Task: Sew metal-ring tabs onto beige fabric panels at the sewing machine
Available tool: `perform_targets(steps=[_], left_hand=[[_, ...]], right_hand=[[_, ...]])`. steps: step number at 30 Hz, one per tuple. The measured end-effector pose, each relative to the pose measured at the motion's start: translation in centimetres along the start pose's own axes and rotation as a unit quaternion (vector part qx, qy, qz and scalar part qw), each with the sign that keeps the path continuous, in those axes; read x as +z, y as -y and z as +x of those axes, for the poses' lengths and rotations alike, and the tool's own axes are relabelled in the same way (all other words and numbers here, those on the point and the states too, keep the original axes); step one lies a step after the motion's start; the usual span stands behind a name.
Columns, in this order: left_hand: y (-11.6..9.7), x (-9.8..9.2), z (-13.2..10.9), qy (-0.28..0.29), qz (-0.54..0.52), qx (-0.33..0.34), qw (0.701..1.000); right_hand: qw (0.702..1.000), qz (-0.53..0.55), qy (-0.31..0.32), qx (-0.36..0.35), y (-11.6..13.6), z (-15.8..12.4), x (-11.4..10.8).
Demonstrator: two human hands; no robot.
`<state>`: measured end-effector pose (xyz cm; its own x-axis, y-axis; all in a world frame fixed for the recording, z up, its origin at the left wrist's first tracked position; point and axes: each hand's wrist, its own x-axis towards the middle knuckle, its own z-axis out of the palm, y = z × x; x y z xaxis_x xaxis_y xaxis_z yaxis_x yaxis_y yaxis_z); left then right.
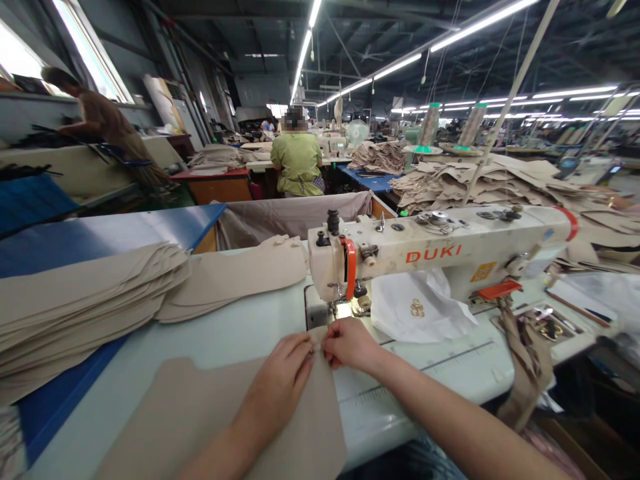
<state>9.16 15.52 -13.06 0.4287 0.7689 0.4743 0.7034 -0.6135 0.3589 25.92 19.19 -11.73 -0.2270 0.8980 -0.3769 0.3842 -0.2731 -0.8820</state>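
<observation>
A large beige fabric piece [185, 400] lies on the pale sewing table, its narrow upper end just in front of the sewing machine [380, 250]. My left hand [283, 377] rests on this piece, with thumb and fingers closed at its upper edge. Opposite it, my right hand [350, 343] pinches the same edge, fingertips close to those of the left. Whether anything small is between the fingertips cannot be made out. Just beyond my hands are the lit needle area and the metal plate [317, 310].
Stacked beige pieces [90, 287] lie at left, with more pieces [240, 277] behind. White paper [420, 307] bearing small gold-coloured parts sits under the machine arm. A tray [550, 327] and hanging beige strips [525, 373] are at right. A person in green [297, 160] sits ahead.
</observation>
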Motion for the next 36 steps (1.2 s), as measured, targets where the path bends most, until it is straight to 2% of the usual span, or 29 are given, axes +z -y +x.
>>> perform_targets(steps=[5, 12, 16, 19, 21, 22, 25, 27, 29, 31, 36], left_hand=[[-0.8, 0.2, 1.5, -0.006, 0.018, 0.061, 0.998], [-0.8, 1.2, 1.5, -0.017, 0.050, 0.088, 0.995], [-0.8, 1.3, 1.8, -0.024, 0.055, 0.102, 0.993], [-0.8, 1.2, 1.9, -0.044, 0.049, 0.107, 0.992], [-0.8, 1.2, 1.9, -0.051, 0.044, 0.109, 0.992], [-0.8, 1.2, 1.9, -0.050, 0.041, 0.108, 0.992], [-0.8, 1.2, 1.8, -0.048, 0.031, 0.102, 0.993], [-0.8, 1.2, 1.9, -0.049, 0.025, 0.099, 0.994], [-0.8, 1.2, 1.9, -0.051, 0.022, 0.100, 0.993], [-0.8, 1.2, 1.9, -0.052, 0.021, 0.102, 0.993], [-0.6, 1.2, 1.8, -0.039, 0.015, 0.094, 0.995]], right_hand=[[1.000, -0.020, 0.006, 0.007, 0.6, -0.2, -0.2], [0.997, -0.077, 0.028, 0.004, 0.9, -0.1, -0.5], [0.986, -0.156, 0.001, -0.061, 1.0, -0.5, -1.3], [0.968, -0.211, -0.030, -0.133, 0.2, -2.1, -2.4], [0.938, -0.276, -0.020, -0.208, -0.8, -3.6, -3.0], [0.906, -0.328, -0.006, -0.266, -1.3, -4.4, -3.2], [0.785, -0.455, 0.035, -0.418, -2.7, -6.4, -3.7], [0.738, -0.490, 0.039, -0.463, -3.1, -7.1, -3.9], [0.716, -0.509, 0.024, -0.477, -3.2, -7.2, -3.9], [0.709, -0.516, 0.005, -0.481, -3.3, -6.8, -3.6], [0.730, -0.467, -0.048, -0.497, -3.8, -5.3, -2.1]])
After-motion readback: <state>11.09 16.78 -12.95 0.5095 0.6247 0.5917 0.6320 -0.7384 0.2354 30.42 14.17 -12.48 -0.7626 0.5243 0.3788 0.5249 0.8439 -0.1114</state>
